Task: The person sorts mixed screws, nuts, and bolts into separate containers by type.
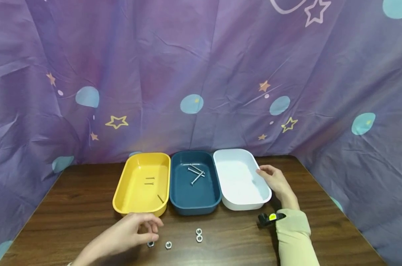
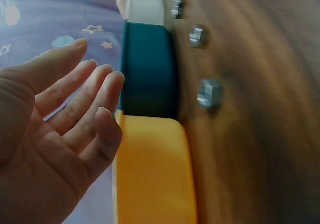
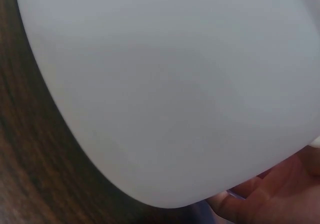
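Note:
My left hand [image 1: 134, 231] hovers over the table in front of the yellow tray, its fingers loosely bent and holding nothing. Just below its fingertips lies a hex nut [image 1: 150, 244], partly covered by the hand in the head view. A second nut [image 1: 168, 245] is a little to the right, and a touching pair of nuts [image 1: 199, 235] sits in front of the blue tray. In the left wrist view the palm and fingers [image 2: 102, 106] are plain to see. My right hand [image 1: 277, 183] grips the right rim of the white tray [image 1: 242, 205]; its fingers are partly hidden in the right wrist view.
Side by side stand the yellow tray [image 1: 121, 201] with three small screws [image 1: 149, 183], the dark blue tray [image 1: 195, 210] with three longer screws [image 1: 196, 178], and the white one. Behind them hangs a purple patterned cloth [image 1: 194, 74]. Brown wood table [image 1: 227, 240] surrounds everything.

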{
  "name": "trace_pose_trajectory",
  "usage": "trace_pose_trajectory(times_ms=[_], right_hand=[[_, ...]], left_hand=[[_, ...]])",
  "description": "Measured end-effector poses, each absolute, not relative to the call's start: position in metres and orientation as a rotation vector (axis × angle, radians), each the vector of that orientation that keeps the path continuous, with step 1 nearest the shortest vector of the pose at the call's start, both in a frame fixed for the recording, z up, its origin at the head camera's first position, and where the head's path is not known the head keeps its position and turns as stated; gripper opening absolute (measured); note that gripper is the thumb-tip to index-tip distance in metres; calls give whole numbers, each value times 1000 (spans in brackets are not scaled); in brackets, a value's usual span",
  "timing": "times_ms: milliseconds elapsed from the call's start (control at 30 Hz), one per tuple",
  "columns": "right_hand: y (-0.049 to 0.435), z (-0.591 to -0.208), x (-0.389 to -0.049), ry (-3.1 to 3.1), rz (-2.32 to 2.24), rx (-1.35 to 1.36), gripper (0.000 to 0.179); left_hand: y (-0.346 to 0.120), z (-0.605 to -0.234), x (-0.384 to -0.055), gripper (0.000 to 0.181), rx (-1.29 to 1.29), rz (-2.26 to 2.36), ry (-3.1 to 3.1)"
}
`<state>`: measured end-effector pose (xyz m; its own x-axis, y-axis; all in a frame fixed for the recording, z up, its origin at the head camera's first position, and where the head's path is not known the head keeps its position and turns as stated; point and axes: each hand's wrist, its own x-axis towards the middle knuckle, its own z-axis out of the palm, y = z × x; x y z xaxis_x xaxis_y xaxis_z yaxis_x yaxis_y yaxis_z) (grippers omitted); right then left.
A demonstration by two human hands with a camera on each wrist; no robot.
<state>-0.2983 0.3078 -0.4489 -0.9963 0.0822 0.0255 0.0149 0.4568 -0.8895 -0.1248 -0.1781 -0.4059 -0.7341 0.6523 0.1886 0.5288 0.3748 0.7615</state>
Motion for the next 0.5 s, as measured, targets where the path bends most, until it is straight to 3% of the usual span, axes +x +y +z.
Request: trace_pose_trajectory(times_ms=[500], right_hand=[[308,-449,-298,-2598,1627,-82,41]], left_hand=[[-195,-438,-120,18,779,1142,2413]])
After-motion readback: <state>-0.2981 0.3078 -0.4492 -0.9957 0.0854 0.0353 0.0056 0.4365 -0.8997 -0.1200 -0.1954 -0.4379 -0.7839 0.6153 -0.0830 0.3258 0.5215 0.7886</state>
